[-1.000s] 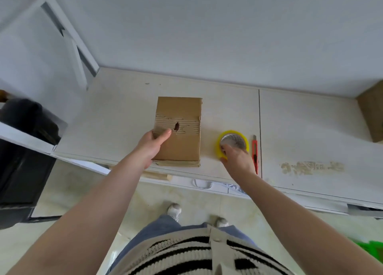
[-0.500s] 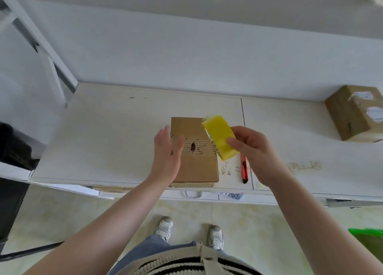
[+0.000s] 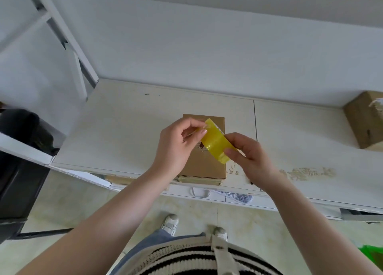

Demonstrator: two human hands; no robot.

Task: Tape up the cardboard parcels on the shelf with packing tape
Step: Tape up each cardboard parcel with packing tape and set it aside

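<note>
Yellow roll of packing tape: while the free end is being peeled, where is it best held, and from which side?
Probably across its width, from the right, as the right hand does now: thumb on one flat rim, fingers on the other. The yellow roll of packing tape sits tilted over the brown cardboard parcel, leaving its upper-left curve free for the left hand to pinch.

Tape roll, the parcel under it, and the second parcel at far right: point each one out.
tape roll [image 3: 215, 145], head view, on its yellow outer band
parcel [image 3: 204, 167], head view, on its bare top face
second parcel [image 3: 360, 121], head view, on its side face
</note>
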